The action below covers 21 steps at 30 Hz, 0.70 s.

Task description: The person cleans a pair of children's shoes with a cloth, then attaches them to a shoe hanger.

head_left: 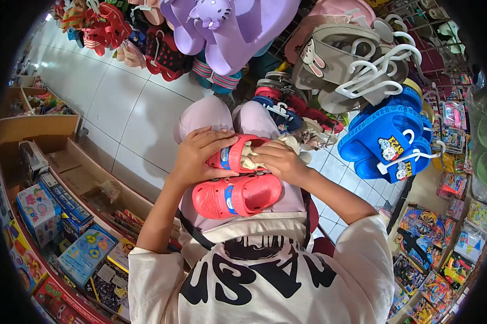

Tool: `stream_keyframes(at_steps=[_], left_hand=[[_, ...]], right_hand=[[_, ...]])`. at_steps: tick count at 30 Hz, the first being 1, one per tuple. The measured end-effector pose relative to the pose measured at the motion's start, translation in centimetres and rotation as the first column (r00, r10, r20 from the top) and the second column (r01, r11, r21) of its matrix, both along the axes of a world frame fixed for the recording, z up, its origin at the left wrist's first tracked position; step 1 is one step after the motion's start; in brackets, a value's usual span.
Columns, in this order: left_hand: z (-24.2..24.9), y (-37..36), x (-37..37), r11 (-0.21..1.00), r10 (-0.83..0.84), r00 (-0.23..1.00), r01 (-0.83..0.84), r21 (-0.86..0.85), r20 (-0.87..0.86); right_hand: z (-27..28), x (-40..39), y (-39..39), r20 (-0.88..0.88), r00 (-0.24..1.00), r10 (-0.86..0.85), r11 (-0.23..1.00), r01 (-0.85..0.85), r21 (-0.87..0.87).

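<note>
Two red clogs rest on my lap. My left hand [204, 155] is wrapped round the toe of the upper red clog [233, 157], fingers over its top and thumb along its near side. A crumpled cream-coloured wad [247, 157] sticks out of that clog's foot opening. My right hand [280, 160] has its fingers closed on the wad, over the heel end. Just below, nearer my body, lies the lower red clog [211, 198], with a blue patch on its strap and its opening facing up.
Purple slippers [230, 38] hang ahead, with grey slippers [330, 59] on white hangers to their right. Blue slippers [386, 135] hang at my right beside racks of packaged toys [421, 232]. On my left runs a wooden shelf [113, 181] with boxed goods [86, 254]. White floor tiles [116, 102] lie ahead.
</note>
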<state>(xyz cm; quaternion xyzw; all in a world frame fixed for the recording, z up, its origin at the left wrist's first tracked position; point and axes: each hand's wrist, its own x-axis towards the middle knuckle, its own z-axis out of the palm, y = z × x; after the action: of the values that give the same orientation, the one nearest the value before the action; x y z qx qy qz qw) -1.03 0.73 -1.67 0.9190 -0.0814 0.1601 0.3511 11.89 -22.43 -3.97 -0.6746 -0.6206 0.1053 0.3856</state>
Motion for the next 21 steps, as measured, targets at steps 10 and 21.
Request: stream_keyframes(at_steps=[10,21], left_hand=[[-0.4,-0.1,0.5,0.999,0.024,0.999,-0.025,0.035,0.035],[-0.1,0.0,0.1,0.982,-0.056,0.997,0.063,0.178,-0.046]], right_hand=[[-0.6,-0.7,3.8,0.028,0.999,0.037,0.996,-0.039,0.084],[1.3,-0.1,2.9,0.066,0.994,0.084,0.996,-0.083,-0.02]])
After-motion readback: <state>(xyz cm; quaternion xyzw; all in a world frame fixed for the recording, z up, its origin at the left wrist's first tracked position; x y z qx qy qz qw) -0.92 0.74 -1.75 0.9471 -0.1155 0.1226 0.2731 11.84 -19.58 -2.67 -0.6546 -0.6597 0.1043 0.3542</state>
